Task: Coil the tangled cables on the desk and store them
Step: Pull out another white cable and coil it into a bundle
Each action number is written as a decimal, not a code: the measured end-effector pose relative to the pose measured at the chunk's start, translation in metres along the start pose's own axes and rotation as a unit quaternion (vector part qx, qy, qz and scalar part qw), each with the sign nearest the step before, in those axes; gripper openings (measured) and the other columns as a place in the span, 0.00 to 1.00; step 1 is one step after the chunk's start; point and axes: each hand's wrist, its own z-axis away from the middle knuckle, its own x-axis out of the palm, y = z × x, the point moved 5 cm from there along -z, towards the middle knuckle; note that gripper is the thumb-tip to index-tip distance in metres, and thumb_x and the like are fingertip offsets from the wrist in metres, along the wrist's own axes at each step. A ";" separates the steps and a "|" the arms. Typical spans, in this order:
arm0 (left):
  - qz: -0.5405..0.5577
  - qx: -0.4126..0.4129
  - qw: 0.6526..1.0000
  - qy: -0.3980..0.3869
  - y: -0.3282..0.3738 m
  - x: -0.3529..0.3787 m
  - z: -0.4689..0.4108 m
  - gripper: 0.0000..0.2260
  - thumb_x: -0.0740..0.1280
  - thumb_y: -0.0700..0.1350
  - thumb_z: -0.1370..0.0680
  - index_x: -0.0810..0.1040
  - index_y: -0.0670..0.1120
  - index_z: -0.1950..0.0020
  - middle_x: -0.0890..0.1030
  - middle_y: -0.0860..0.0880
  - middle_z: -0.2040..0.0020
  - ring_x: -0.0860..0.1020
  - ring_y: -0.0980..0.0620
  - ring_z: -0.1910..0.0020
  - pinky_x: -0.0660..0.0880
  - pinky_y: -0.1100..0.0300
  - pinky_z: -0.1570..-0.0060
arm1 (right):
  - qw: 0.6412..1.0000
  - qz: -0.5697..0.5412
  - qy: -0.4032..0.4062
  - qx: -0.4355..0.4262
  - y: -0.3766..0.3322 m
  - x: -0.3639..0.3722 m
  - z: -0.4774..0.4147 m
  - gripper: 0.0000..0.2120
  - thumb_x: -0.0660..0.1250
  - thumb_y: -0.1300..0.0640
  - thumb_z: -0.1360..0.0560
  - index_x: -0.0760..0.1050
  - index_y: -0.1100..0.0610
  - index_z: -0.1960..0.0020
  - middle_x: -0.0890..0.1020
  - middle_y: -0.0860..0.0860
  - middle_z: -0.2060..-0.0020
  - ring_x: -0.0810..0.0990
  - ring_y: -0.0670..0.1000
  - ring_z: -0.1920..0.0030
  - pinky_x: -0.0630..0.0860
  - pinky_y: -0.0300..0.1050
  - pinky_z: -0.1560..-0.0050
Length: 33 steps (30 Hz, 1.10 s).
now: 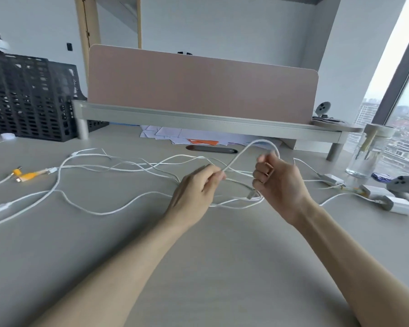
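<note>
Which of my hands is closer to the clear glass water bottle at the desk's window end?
Right. The right hand, gripping the white cable loop, is left of the clear glass water bottle; the left hand, pinching that cable, is farther left.

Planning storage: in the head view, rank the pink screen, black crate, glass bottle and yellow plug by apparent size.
Largest first: pink screen, black crate, glass bottle, yellow plug. The crate runs off the left edge.

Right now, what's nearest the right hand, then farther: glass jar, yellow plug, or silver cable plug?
1. Silver cable plug, just below the right hand.
2. Glass jar, off to the right.
3. Yellow plug, far left on the desk.
</note>
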 end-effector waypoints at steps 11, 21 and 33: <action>-0.081 -0.019 0.983 -0.165 0.000 0.039 0.008 0.12 0.61 0.51 0.19 0.78 0.48 0.57 0.71 0.55 0.66 0.70 0.59 0.65 0.65 0.61 0.62 | 0.995 -0.072 -0.015 0.074 0.014 0.008 0.008 0.14 0.53 0.65 0.20 0.75 0.66 0.43 0.83 0.62 0.47 0.68 0.48 0.67 0.64 0.38 0.68; -0.034 -0.025 0.983 -0.177 0.002 0.046 0.010 0.09 0.63 0.50 0.20 0.79 0.51 0.57 0.80 0.53 0.60 0.70 0.62 0.69 0.66 0.65 0.65 | 0.997 0.033 0.026 0.058 0.014 0.001 0.005 0.14 0.56 0.52 0.17 0.78 0.55 0.43 0.82 0.47 0.59 0.70 0.46 0.61 0.67 0.40 0.57; -0.056 -0.017 0.976 -0.209 0.005 0.049 0.010 0.14 0.59 0.55 0.19 0.80 0.50 0.52 0.80 0.53 0.58 0.77 0.51 0.55 0.73 0.55 0.52 | 0.995 -0.020 0.100 -0.012 0.018 0.005 0.007 0.11 0.50 0.54 0.14 0.67 0.55 0.50 0.62 0.45 0.77 0.58 0.46 0.78 0.62 0.38 0.77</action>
